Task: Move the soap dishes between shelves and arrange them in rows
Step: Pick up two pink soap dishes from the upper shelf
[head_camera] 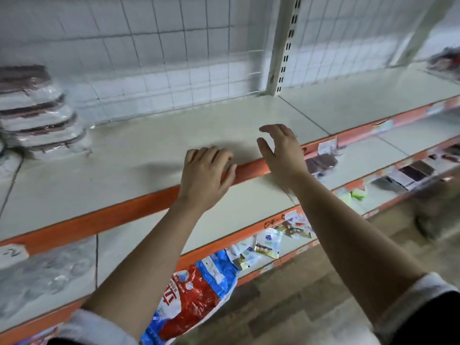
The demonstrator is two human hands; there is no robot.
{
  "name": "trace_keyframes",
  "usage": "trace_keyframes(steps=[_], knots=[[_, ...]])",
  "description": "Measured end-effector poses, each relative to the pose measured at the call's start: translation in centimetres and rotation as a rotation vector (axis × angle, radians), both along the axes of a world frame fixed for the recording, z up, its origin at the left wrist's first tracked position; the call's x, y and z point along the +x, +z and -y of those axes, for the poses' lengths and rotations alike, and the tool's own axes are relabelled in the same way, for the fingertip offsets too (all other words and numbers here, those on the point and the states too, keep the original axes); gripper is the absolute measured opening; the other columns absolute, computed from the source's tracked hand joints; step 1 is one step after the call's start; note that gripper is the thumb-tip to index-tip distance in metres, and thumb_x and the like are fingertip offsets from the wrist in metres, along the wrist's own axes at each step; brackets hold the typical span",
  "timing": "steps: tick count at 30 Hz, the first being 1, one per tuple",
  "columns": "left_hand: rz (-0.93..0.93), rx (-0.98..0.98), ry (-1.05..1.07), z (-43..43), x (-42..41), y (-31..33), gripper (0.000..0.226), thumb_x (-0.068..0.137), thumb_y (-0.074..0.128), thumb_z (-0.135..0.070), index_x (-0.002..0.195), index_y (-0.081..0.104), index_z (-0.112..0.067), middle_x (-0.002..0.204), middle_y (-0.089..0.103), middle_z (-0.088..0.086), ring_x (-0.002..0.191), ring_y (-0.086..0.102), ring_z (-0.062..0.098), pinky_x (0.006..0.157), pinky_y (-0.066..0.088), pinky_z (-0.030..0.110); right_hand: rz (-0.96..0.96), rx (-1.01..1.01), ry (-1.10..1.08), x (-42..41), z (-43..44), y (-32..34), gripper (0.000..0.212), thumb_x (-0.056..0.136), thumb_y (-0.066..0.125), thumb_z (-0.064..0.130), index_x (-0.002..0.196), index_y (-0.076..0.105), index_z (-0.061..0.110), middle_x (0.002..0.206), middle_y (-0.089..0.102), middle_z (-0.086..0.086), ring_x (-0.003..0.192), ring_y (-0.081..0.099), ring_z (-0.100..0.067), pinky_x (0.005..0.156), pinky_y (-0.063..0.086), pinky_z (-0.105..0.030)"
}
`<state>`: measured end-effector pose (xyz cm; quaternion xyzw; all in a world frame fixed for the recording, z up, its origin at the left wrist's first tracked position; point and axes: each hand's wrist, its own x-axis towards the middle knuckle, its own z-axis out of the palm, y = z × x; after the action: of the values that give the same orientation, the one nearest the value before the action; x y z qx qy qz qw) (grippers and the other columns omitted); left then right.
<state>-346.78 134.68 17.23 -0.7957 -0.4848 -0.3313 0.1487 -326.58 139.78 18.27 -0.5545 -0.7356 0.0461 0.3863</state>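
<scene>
A stack of wrapped soap dishes, white with brown tops, leans at the far left of the upper shelf. My left hand hovers over the shelf's orange front edge, fingers curled down and apart, holding nothing. My right hand is just to its right, raised over the same edge with thumb and fingers spread, also holding nothing. More brown soap dishes lie on the shelf below, right of my right hand. Both hands are far from the left stack.
A wire grid backs the shelves, with a slotted upright post at the right. Clear plastic packs lie on the lower shelf at left. A red and blue bag and small packets sit further down. Dark items rest far right.
</scene>
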Motion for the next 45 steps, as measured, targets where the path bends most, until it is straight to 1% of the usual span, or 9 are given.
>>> trace_keyframes(steps=[7,10,14,21,31,34,38,41,45], knots=[[0.055,-0.044,-0.026,2.0,14.3,-2.3,0.021,0.094,0.054,-0.029,0.095,0.067,-0.014,0.090,0.068,0.001,0.083,0.063,0.028,0.076,0.039,0.039,0.026,0.059,-0.020,14.0,2.7,-3.3,0.034,0.091,0.048,0.028,0.104,0.067,0.003,0.101,0.066,-0.016,0.095,0.060,-0.039,0.082,0.048,-0.042],[0.064,-0.134,-0.045,2.7,18.3,-4.7,0.027,0.095,0.051,-0.030,0.101,0.069,-0.012,0.095,0.070,0.002,0.087,0.064,0.028,0.076,0.043,0.040,0.020,0.010,-0.017,18.4,3.1,-6.0,0.021,0.092,0.056,0.019,0.104,0.067,0.005,0.103,0.063,-0.013,0.096,0.058,-0.036,0.080,0.048,-0.040],[0.068,-0.225,-0.004,1.6,22.4,-8.2,0.034,0.094,0.048,-0.033,0.108,0.070,-0.011,0.100,0.070,0.003,0.089,0.065,0.027,0.077,0.048,0.039,0.010,-0.065,-0.029,23.4,1.9,-9.6,0.024,0.093,0.054,0.020,0.109,0.066,0.007,0.108,0.065,-0.011,0.099,0.057,-0.035,0.083,0.047,-0.039],[0.086,-0.362,0.003,-4.0,28.6,-14.3,0.042,0.095,0.047,-0.033,0.118,0.067,-0.004,0.112,0.068,0.008,0.099,0.065,0.029,0.082,0.049,0.039,0.008,-0.146,-0.072,29.2,-3.2,-15.0,0.030,0.093,0.053,0.022,0.114,0.066,0.006,0.113,0.065,-0.014,0.099,0.058,-0.040,0.084,0.046,-0.041],[0.134,-0.336,0.017,-13.5,34.8,-21.5,0.038,0.092,0.052,-0.032,0.115,0.067,-0.005,0.106,0.067,0.009,0.093,0.065,0.030,0.077,0.052,0.039,0.022,-0.262,-0.114,34.4,-10.9,-23.0,0.041,0.091,0.054,0.030,0.123,0.066,0.008,0.124,0.063,-0.012,0.114,0.054,-0.038,0.093,0.044,-0.040],[0.150,-0.363,0.084,-15.9,35.8,-23.5,0.047,0.092,0.052,-0.036,0.122,0.064,-0.002,0.114,0.065,0.013,0.105,0.063,0.034,0.085,0.054,0.043,0.042,-0.238,-0.084,35.1,-12.9,-24.7,0.040,0.091,0.054,0.030,0.123,0.066,0.009,0.123,0.064,-0.013,0.114,0.054,-0.037,0.093,0.042,-0.036],[0.108,-0.437,0.226,-19.2,37.2,-26.0,0.074,0.086,0.046,-0.063,0.131,0.060,-0.006,0.132,0.058,0.018,0.125,0.051,0.042,0.098,0.047,0.049,0.043,-0.175,-0.091,35.6,-16.4,-26.8,0.038,0.091,0.057,0.027,0.122,0.066,0.008,0.127,0.061,-0.017,0.117,0.051,-0.040,0.096,0.040,-0.037],[0.169,-0.400,0.308,-21.3,38.3,-27.3,0.075,0.076,0.054,-0.070,0.117,0.065,-0.008,0.129,0.057,0.018,0.125,0.049,0.045,0.097,0.049,0.050,0.041,-0.091,-0.087,35.5,-18.8,-28.0,0.037,0.091,0.056,0.028,0.119,0.068,0.007,0.124,0.063,-0.017,0.115,0.051,-0.040,0.096,0.037,-0.034],[0.278,-0.276,0.405,-22.6,39.3,-28.2,0.053,0.073,0.067,-0.058,0.095,0.062,-0.009,0.111,0.059,0.015,0.104,0.058,0.038,0.085,0.049,0.044,0.043,-0.078,-0.067,35.6,-21.4,-29.6,0.044,0.089,0.055,0.040,0.118,0.068,0.009,0.126,0.061,-0.018,0.118,0.051,-0.041,0.104,0.036,-0.039]])
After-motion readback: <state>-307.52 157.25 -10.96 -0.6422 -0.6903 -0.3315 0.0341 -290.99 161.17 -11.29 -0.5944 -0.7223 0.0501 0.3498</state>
